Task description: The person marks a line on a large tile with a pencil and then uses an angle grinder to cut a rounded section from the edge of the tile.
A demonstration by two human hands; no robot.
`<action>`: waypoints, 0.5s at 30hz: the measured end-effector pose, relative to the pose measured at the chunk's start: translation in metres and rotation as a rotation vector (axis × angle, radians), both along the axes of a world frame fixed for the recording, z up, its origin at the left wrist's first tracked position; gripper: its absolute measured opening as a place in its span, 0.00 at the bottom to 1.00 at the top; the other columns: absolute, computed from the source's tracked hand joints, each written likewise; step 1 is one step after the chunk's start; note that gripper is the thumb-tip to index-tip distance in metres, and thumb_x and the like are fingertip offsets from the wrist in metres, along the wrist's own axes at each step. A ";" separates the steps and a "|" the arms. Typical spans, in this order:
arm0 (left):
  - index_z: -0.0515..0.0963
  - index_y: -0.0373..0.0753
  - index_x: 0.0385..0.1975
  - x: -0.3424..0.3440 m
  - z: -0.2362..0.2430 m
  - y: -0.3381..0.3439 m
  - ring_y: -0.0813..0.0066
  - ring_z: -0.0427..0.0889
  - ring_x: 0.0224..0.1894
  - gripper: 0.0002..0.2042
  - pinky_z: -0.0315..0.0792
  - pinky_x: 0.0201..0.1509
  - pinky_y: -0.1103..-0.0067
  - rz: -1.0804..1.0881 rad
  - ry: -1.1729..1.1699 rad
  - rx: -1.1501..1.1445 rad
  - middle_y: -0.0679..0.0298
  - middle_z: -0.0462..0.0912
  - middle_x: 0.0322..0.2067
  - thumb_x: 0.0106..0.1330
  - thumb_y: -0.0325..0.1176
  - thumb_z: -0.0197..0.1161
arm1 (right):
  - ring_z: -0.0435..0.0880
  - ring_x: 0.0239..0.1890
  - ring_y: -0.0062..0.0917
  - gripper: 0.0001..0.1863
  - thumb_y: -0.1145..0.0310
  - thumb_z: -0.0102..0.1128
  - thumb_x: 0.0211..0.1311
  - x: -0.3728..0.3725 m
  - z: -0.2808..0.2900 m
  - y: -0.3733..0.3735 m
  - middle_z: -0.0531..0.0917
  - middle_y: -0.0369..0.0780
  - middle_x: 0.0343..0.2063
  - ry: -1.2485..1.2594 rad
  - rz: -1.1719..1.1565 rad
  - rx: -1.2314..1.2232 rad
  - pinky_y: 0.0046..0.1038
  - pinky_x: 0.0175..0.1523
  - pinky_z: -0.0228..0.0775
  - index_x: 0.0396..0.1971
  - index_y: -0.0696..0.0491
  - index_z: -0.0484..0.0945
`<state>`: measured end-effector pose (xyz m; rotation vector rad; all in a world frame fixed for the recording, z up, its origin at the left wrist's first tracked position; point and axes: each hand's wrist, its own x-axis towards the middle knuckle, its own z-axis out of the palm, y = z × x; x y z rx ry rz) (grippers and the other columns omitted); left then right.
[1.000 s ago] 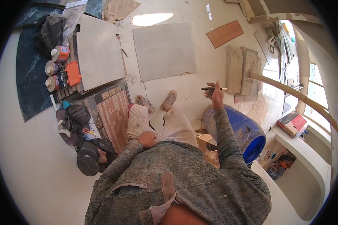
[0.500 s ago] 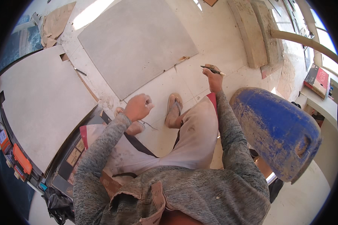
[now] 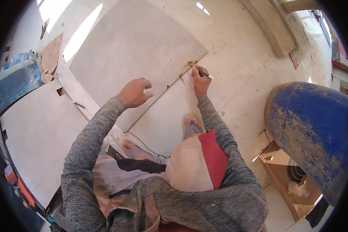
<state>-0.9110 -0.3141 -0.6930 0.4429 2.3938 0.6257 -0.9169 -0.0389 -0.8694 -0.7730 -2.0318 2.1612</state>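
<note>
A large grey tile [image 3: 131, 50] lies on the pale floor in front of me. My right hand [image 3: 200, 83] is closed around a slim dark pen [image 3: 207, 75] with a pale end, close to the tile's right corner. By that corner is a small orange-brown patch [image 3: 190, 63]. Whether the pen's tip touches the tile I cannot tell. Over the tile's near left part, my left hand [image 3: 135, 93] hovers with fingers apart and nothing in it. A dark line with small lumps runs along the tile's near edge.
Another pale tile [image 3: 42, 135] with corner notches lies at left, a dark pen-like tool [image 3: 79, 104] beside it. To the right lies a dusty blue barrel [image 3: 313, 127] above an open cardboard box [image 3: 297, 193]. A long beam [image 3: 272, 29] rests at the far right. Sandalled feet [image 3: 191, 125] stand near the tile.
I have leaned forward. My right hand has brought the pen to the tile's right corner. My left hand has moved out over the tile, its fingers uncurling.
</note>
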 end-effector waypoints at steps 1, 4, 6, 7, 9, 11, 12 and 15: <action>0.82 0.30 0.44 -0.001 0.024 -0.005 0.55 0.84 0.45 0.16 0.77 0.52 0.65 0.003 0.014 -0.010 0.51 0.84 0.42 0.66 0.38 0.67 | 0.82 0.36 0.17 0.12 0.70 0.69 0.67 -0.002 -0.005 -0.002 0.85 0.35 0.33 0.033 -0.021 0.021 0.22 0.43 0.77 0.46 0.61 0.82; 0.82 0.30 0.45 0.009 0.096 -0.023 0.56 0.84 0.46 0.14 0.77 0.52 0.67 0.092 0.054 -0.001 0.52 0.84 0.42 0.66 0.35 0.67 | 0.81 0.36 0.16 0.12 0.68 0.69 0.68 -0.001 -0.009 -0.015 0.85 0.34 0.33 0.071 -0.098 0.054 0.22 0.44 0.76 0.45 0.59 0.83; 0.82 0.30 0.45 0.023 0.133 -0.029 0.58 0.84 0.46 0.14 0.76 0.52 0.68 0.194 0.033 -0.001 0.53 0.84 0.41 0.64 0.32 0.68 | 0.82 0.39 0.18 0.12 0.68 0.68 0.68 0.000 -0.002 -0.020 0.86 0.36 0.35 0.056 -0.126 0.083 0.23 0.46 0.77 0.45 0.59 0.82; 0.81 0.30 0.45 0.032 0.149 -0.030 0.59 0.83 0.45 0.14 0.76 0.52 0.69 0.232 0.044 0.008 0.53 0.84 0.41 0.63 0.31 0.69 | 0.84 0.40 0.20 0.12 0.68 0.67 0.69 0.001 0.002 -0.024 0.87 0.38 0.37 0.037 -0.128 0.097 0.24 0.48 0.78 0.45 0.59 0.82; 0.81 0.30 0.45 0.051 0.164 -0.033 0.59 0.83 0.44 0.14 0.76 0.52 0.69 0.303 0.054 0.025 0.53 0.84 0.40 0.62 0.30 0.70 | 0.86 0.43 0.23 0.11 0.68 0.66 0.69 0.003 0.000 -0.025 0.87 0.40 0.40 0.000 -0.137 0.109 0.26 0.49 0.80 0.45 0.60 0.82; 0.81 0.29 0.44 0.067 0.165 -0.040 0.59 0.83 0.44 0.14 0.76 0.52 0.70 0.367 0.045 0.048 0.53 0.84 0.40 0.62 0.30 0.71 | 0.86 0.43 0.24 0.11 0.69 0.66 0.69 0.005 -0.009 -0.020 0.87 0.40 0.41 -0.038 -0.148 0.109 0.28 0.49 0.81 0.45 0.60 0.82; 0.80 0.29 0.44 0.071 0.162 -0.042 0.58 0.83 0.44 0.14 0.76 0.52 0.70 0.376 0.033 0.035 0.52 0.84 0.40 0.60 0.28 0.71 | 0.86 0.43 0.24 0.11 0.69 0.66 0.69 0.007 -0.015 -0.019 0.87 0.40 0.41 -0.015 -0.147 0.120 0.28 0.49 0.81 0.45 0.60 0.82; 0.80 0.28 0.43 0.072 0.161 -0.042 0.53 0.84 0.44 0.14 0.76 0.51 0.70 0.392 0.026 -0.020 0.50 0.84 0.41 0.58 0.25 0.71 | 0.85 0.43 0.25 0.10 0.70 0.65 0.69 0.007 -0.024 -0.022 0.86 0.41 0.41 0.034 -0.139 0.148 0.29 0.47 0.81 0.44 0.60 0.81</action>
